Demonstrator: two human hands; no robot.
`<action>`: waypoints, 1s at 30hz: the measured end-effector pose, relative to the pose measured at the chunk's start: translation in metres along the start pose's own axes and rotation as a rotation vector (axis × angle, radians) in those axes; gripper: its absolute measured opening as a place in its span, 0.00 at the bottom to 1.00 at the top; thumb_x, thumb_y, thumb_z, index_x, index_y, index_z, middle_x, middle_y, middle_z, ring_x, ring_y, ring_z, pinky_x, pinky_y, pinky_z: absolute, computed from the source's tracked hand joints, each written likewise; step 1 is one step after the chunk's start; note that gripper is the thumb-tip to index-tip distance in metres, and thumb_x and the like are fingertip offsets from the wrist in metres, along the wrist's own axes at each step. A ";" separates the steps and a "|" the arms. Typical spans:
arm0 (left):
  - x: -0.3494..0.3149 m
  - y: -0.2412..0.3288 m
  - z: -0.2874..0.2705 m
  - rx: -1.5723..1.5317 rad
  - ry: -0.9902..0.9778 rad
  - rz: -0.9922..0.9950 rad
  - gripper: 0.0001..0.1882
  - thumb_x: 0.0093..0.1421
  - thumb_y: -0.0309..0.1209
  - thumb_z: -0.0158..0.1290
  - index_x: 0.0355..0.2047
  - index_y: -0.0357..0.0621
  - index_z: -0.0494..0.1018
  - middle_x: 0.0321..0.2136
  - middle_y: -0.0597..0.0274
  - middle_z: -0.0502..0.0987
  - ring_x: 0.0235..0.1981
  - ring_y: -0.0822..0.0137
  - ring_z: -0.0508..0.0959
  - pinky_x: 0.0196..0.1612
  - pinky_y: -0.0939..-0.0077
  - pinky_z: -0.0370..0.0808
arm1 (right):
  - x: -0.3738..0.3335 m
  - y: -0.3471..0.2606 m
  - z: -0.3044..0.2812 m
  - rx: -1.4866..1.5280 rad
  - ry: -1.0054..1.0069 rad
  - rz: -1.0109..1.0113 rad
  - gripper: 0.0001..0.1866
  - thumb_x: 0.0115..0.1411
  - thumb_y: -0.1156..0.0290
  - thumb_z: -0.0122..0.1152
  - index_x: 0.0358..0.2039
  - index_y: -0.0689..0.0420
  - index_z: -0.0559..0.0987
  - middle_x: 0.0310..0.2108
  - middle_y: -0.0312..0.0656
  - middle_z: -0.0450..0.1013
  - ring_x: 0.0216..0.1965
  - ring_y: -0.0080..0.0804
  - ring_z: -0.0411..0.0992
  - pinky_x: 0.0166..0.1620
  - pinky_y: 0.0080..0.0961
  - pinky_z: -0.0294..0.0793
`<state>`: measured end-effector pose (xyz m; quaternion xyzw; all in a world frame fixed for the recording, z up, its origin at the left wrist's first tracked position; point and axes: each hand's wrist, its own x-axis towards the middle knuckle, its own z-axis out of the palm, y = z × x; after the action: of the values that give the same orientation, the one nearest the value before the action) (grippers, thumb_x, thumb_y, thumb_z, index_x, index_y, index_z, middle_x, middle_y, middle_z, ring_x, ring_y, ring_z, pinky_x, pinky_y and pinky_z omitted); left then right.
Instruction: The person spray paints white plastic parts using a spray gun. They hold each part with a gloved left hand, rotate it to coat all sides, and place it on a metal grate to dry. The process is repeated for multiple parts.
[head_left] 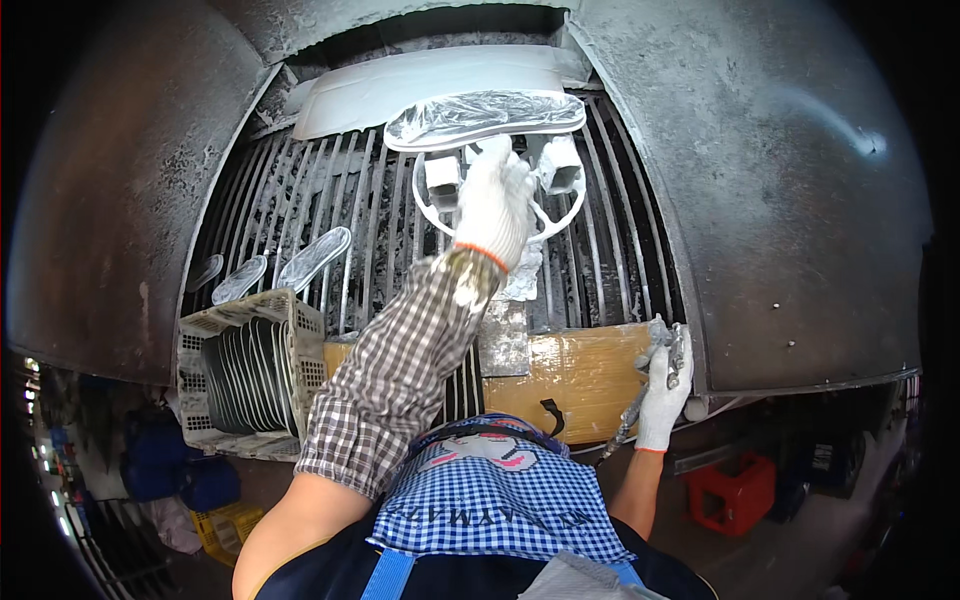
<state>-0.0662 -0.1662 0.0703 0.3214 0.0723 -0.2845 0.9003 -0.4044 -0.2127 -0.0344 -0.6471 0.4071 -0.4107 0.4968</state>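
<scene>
My left hand (pixel 495 200), in a white knit glove, reaches to the near edge of a shoe sole (pixel 487 113) covered in clear film. Its fingers are curled closed just beneath the sole; what they grip is hidden. Under the sole stands a white-coated support with a ring (pixel 578 208) and two square blocks (pixel 443 182). My right hand (pixel 664 395), also gloved, is wrapped round a paint-crusted spray gun (pixel 678 362) at the right end of the bench, with its hose trailing down toward me.
Metal slats (pixel 375 220) form the bench between two tall booth walls (pixel 760 200). Several film-covered soles (pixel 315 260) lie at left. Dark soles fill a plastic crate (pixel 200 432) at the front left. A tape-covered board (pixel 570 365) lies along the front; a red stool (pixel 733 495) stands below right.
</scene>
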 end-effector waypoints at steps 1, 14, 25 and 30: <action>0.003 0.003 0.008 -0.021 0.032 -0.009 0.26 0.71 0.37 0.60 0.61 0.34 0.67 0.50 0.52 0.76 0.46 0.58 0.80 0.54 0.61 0.79 | -0.001 -0.006 0.003 0.017 -0.009 0.012 0.32 0.74 0.69 0.59 0.74 0.65 0.64 0.67 0.50 0.69 0.57 0.35 0.75 0.55 0.30 0.80; 0.010 0.055 -0.005 0.637 -0.328 0.327 0.27 0.67 0.29 0.65 0.63 0.35 0.70 0.41 0.51 0.85 0.42 0.64 0.85 0.49 0.69 0.85 | -0.008 0.003 0.009 -0.087 -0.154 0.109 0.31 0.76 0.65 0.57 0.73 0.67 0.65 0.60 0.47 0.76 0.56 0.33 0.74 0.61 0.32 0.73; 0.039 0.217 -0.135 0.270 -0.062 0.470 0.21 0.71 0.28 0.58 0.60 0.30 0.69 0.57 0.40 0.78 0.56 0.51 0.82 0.59 0.56 0.85 | -0.012 -0.020 0.033 -0.164 -0.133 0.062 0.32 0.74 0.66 0.59 0.73 0.66 0.66 0.45 0.42 0.77 0.39 0.25 0.76 0.48 0.27 0.77; 0.039 0.178 -0.214 0.127 0.227 0.300 0.23 0.74 0.25 0.50 0.66 0.28 0.62 0.64 0.34 0.71 0.65 0.45 0.75 0.65 0.53 0.82 | -0.012 -0.020 0.038 -0.151 -0.158 0.077 0.31 0.74 0.66 0.58 0.73 0.65 0.66 0.45 0.42 0.78 0.39 0.25 0.76 0.46 0.25 0.78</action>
<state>0.0773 0.0610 -0.0138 0.4149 0.1067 -0.1131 0.8965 -0.3702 -0.1862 -0.0233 -0.6968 0.4210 -0.3073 0.4927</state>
